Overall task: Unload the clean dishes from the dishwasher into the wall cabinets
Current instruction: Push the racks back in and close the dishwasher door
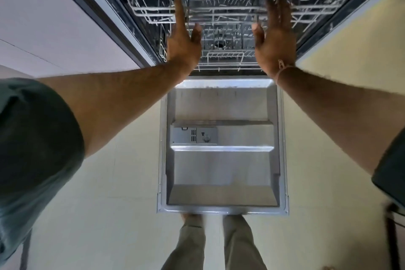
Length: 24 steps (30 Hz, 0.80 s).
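Note:
The dishwasher stands open with its steel door (222,166) folded down flat in front of me. Two white wire racks show inside: an upper rack (219,10) and a lower rack (225,59). I see no dishes in either rack. My left hand (183,37) reaches forward with straight fingers at the front rail of the upper rack. My right hand (276,35) does the same on the right, fingers straight and blurred. Neither hand holds anything.
Pale cabinet fronts (54,28) flank the dishwasher on the left, a cream panel (355,35) on the right. The detergent dispenser (195,135) sits in the door. My legs (214,245) stand at the door's front edge on a cream floor.

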Each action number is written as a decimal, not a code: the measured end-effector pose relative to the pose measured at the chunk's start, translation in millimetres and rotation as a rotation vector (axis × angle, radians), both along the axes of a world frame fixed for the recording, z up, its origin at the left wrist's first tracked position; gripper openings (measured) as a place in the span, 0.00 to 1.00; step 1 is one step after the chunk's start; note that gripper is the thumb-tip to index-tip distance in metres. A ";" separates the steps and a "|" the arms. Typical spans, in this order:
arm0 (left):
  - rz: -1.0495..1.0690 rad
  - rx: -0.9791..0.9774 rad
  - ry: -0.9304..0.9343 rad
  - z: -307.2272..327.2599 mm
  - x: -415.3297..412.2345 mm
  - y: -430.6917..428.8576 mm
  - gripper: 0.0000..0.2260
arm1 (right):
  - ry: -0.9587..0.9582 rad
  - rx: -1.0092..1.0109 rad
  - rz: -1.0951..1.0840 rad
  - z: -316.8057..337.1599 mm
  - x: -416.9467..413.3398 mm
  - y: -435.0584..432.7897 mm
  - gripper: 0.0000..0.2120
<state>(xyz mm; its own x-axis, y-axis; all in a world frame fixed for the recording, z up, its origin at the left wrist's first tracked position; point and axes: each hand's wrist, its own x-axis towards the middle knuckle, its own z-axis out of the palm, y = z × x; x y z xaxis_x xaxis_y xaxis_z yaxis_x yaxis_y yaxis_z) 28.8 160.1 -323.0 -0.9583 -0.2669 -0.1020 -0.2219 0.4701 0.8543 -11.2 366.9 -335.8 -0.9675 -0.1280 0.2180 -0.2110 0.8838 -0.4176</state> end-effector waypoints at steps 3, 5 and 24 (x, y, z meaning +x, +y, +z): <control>-0.051 -0.039 0.003 -2.9 24.7 3.3 0.34 | -0.021 -0.020 0.056 -6.7 29.9 5.5 0.26; -0.039 -0.042 -0.069 -5.2 51.2 8.7 0.31 | -0.099 -0.111 0.070 -16.5 57.2 10.2 0.25; 0.419 0.519 -0.785 -190.7 407.1 95.8 0.09 | -1.002 -0.418 -0.280 -184.8 440.1 65.2 0.08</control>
